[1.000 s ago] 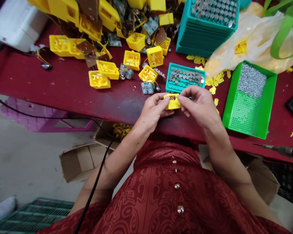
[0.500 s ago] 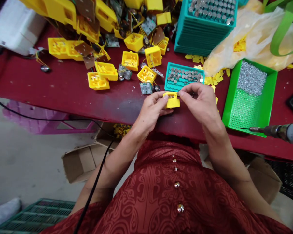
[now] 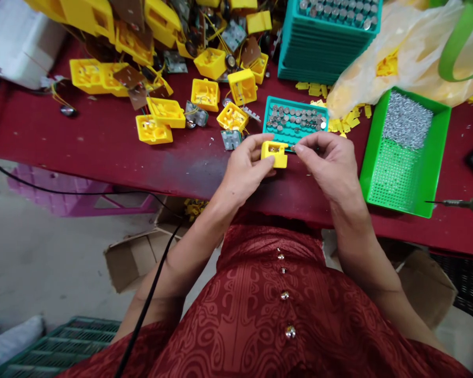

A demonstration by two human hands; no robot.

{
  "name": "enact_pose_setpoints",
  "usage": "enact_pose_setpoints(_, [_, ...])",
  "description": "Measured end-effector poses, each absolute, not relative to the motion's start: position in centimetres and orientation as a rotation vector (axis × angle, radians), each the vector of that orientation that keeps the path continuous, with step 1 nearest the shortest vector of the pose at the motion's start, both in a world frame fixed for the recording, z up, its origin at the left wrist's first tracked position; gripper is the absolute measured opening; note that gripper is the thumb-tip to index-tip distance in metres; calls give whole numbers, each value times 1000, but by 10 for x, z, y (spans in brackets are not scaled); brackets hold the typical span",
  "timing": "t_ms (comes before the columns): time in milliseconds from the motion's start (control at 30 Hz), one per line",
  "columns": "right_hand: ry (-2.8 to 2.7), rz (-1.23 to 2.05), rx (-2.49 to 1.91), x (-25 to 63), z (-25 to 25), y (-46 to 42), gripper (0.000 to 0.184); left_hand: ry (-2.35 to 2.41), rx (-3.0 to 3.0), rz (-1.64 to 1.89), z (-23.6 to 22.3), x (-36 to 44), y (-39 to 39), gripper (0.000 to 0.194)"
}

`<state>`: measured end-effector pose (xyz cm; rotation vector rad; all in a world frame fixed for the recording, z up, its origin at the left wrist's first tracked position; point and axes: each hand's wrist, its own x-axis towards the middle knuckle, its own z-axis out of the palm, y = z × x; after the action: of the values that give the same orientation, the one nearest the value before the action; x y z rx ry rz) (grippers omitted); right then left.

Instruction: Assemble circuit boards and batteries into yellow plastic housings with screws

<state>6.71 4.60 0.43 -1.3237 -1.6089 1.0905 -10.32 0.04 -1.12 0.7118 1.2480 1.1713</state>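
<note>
My left hand (image 3: 246,167) is closed around a small yellow plastic housing (image 3: 275,154), whose open compartment shows bits of metal inside. Just to its right, my right hand (image 3: 326,157) pinches a small silvery button cell (image 3: 293,148) between thumb and forefinger, a short way from the housing's edge. Behind both hands lies a teal tray (image 3: 268,102) with rows of button cells (image 3: 297,112). Left of the tray sit a yellow housing with wires (image 3: 232,117) and a circuit board (image 3: 230,139).
A green basket (image 3: 398,207) of screws (image 3: 407,119) stands at right, with a screwdriver tip (image 3: 453,202) over its edge. Stacked teal trays (image 3: 319,52), a plastic bag (image 3: 362,68) and piled yellow housings (image 3: 165,113) occupy the back. A black cable (image 3: 114,193) crosses on the left.
The housing has tipped in my left hand, so its opening shows differently. My right hand has drawn slightly away to the right. The view has shifted a little, and the screwdriver sits farther right.
</note>
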Motion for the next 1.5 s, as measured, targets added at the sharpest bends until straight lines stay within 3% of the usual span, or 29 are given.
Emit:
enact_pose_setpoints(333, [-1605,1103,-1330,61,-10,47,7,1699,1832,955,-8,-98,-3,49])
enact_pose_setpoints(667, [-1505,1241,-1300,51,-10,49,7,1759,2018,1009,-13,-108,-6,47])
enact_pose_setpoints(933, [-1456,1245,-1308,52,-12,46,7,1762,1813,1093,-17,-118,-4,46])
enact_pose_setpoints(1167, [-1488,1335,-1292,37,-1,38,8,1355,1227,1285,-33,-113,-4,50])
enact_pose_setpoints(1333, [-1578,1179,-1466,27,3,33,12,1424,1198,1286,-34,-103,-9,51])
enact_pose_setpoints(1500, [-1575,1049,-1361,37,-4,35,12,1352,1070,1268,-32,-105,-6,50])
